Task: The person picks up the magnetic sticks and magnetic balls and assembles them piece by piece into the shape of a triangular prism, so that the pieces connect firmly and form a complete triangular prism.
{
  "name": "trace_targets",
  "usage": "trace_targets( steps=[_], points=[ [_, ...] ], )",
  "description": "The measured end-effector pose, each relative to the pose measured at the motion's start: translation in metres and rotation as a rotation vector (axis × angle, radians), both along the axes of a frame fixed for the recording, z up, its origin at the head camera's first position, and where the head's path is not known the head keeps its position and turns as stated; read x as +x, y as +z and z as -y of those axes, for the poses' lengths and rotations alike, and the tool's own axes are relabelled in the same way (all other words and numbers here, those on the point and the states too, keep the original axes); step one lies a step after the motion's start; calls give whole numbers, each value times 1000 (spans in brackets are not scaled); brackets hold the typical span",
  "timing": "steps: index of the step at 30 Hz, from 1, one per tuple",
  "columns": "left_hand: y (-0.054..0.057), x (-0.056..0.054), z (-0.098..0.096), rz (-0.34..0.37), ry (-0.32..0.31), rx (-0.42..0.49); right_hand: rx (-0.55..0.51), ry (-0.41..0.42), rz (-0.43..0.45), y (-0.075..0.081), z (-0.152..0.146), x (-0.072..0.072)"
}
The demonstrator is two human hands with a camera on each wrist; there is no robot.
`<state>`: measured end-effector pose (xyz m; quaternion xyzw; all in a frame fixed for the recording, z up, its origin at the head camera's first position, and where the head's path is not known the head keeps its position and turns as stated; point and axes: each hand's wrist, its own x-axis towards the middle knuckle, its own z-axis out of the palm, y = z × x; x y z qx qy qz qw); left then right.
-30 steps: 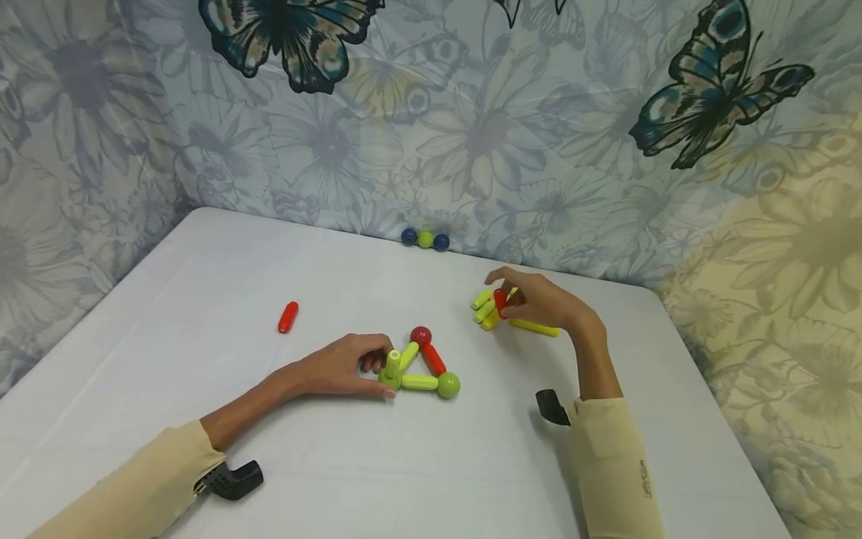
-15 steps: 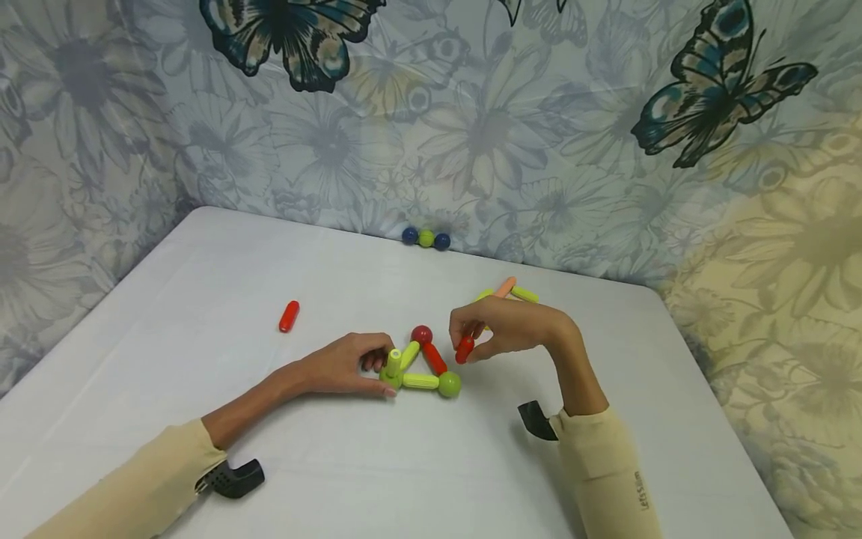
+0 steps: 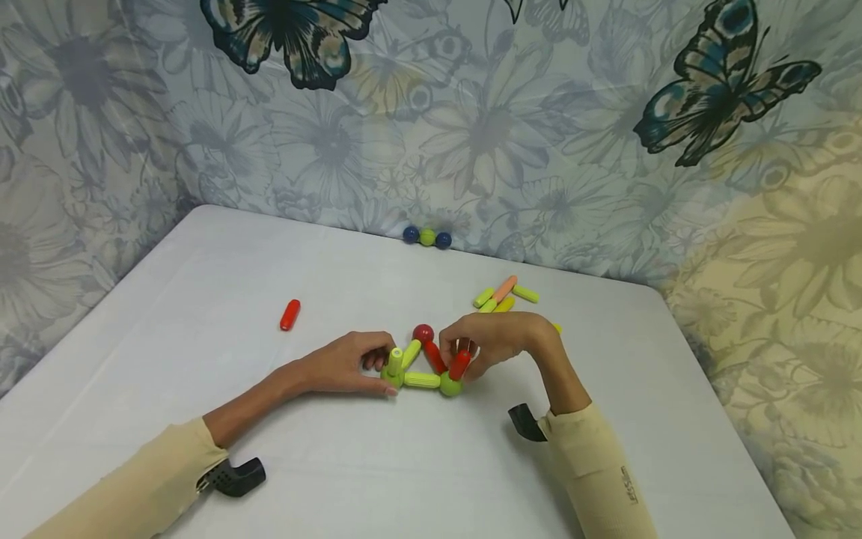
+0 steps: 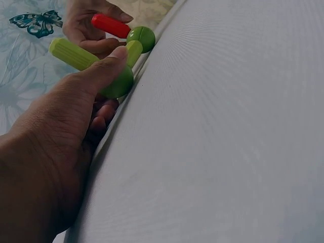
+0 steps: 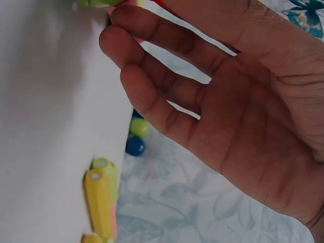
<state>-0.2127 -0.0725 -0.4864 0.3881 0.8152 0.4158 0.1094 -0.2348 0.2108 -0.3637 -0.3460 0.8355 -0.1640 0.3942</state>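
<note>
A triangle of magnetic rods and balls lies on the white table, with a red ball [image 3: 423, 333] at its far corner and a red rod [image 3: 434, 356] and yellow-green rods [image 3: 422, 380] as sides. My left hand [image 3: 343, 364] grips the green ball [image 4: 119, 85] at the left corner, thumb across its front. From that ball a yellow-green rod [image 3: 396, 360] stands up. My right hand [image 3: 497, 340] pinches another red rod [image 3: 460, 364], its lower end at the right green ball [image 3: 450, 386]. In the right wrist view the other fingers [image 5: 167, 83] cover most of this work.
Loose yellow-green, yellow and orange rods [image 3: 505, 289] lie behind my right hand. A single red rod [image 3: 289, 315] rests at the left. Two blue balls with a green ball [image 3: 427, 237] between them sit at the table's back edge, against the patterned cloth [image 3: 471, 150].
My right hand has carried the red rod from the loose rods at the back right, leftward and nearer, onto the triangle's right green ball. The left hand has stayed in place.
</note>
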Motion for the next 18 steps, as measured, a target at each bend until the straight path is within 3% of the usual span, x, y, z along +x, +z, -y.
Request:
trace_targets(
  steps=[6,18],
  points=[
    [1,0,0,-4,1,-1,33,-16,3,-6,2,-4],
    [3,0,0,-14,-2,11,-6,70,8,-10,8,-6]
  ],
)
